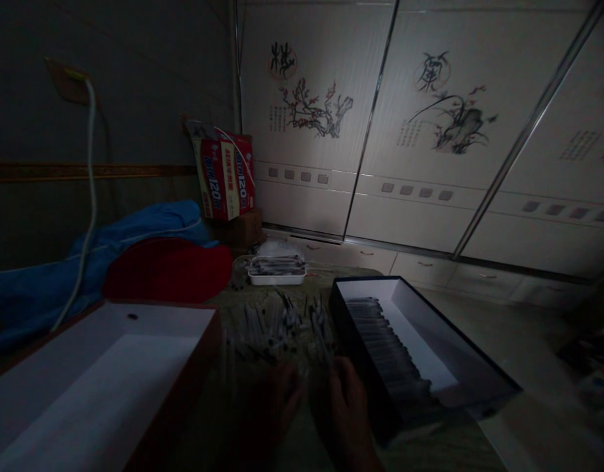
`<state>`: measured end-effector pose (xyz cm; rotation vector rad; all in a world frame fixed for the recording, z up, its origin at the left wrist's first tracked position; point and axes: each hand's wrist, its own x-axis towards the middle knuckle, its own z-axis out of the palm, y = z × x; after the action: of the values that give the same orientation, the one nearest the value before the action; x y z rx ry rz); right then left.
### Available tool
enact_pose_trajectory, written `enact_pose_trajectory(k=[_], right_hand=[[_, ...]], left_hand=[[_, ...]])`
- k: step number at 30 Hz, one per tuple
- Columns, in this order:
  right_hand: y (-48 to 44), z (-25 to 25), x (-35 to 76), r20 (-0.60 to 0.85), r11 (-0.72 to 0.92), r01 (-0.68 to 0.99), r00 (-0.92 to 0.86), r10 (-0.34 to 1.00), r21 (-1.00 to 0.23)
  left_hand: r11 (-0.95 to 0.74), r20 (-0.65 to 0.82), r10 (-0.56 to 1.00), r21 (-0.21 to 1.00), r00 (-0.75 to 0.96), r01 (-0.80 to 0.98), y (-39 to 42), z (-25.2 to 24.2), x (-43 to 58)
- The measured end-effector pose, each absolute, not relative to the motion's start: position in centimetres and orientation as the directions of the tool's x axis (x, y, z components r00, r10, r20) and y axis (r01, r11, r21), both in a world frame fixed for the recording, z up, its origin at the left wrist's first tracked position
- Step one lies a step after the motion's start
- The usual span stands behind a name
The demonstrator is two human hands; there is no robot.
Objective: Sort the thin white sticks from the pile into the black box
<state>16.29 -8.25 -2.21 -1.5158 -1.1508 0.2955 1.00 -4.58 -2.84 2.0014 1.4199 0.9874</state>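
Note:
The room is very dim. A loose heap of thin pale sticks (286, 328), pen-like, lies on the table in front of me. My left hand (277, 400) and my right hand (348, 406) rest at the near edge of that heap, close together; their fingers are lost in the dark. To the right stands a black box with a white inside (449, 354), a row of the same sticks laid along its left half. To the left is a large red-brown box with a white inside (100, 373), nothing showing in it.
A small white tray (277, 270) of sticks sits at the table's far side. Behind it lie a red round thing (168, 269), blue cloth (134, 229), a white cable (90, 196) and a red printed carton (227, 176). Painted wardrobe doors (429, 131) fill the back.

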Motion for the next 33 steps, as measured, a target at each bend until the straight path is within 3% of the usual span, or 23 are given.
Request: enact_pose_trajectory(k=[5,9,15,21,25,33], right_hand=[[-8.9,-2.8,16.0,0.404,0.151,0.511,0.430,0.808,-0.846],[-9.1,-1.6,15.4,0.364,0.181,0.517,0.277,0.889,-0.836],[-9.3,0.0,15.1,0.350,0.194,0.545,0.198,0.916,-0.816],[-9.1,-0.1,14.9,0.357,0.178,0.589,0.203,0.912,-0.789],[-9.0,-0.2,15.0,0.362,0.204,0.617,0.142,0.921,-0.760],[-9.5,-0.9,14.1,0.444,0.300,0.654,0.062,0.894,-0.695]], left_hand=[[-0.159,0.169,0.986,0.927,-0.001,0.339,-3.6,0.3,0.0],[-0.086,0.091,0.993,0.994,-0.073,0.073,-3.1,1.0,-0.4],[0.020,-0.027,0.996,0.996,-0.082,-0.084,-2.7,0.6,-1.2],[0.055,-0.060,0.996,0.996,-0.065,-0.063,-2.6,0.3,-2.0],[0.036,-0.050,0.996,0.980,-0.068,-0.194,-2.4,0.2,-1.8],[0.121,-0.165,0.984,0.901,-0.070,-0.417,-2.8,1.0,-1.1]])
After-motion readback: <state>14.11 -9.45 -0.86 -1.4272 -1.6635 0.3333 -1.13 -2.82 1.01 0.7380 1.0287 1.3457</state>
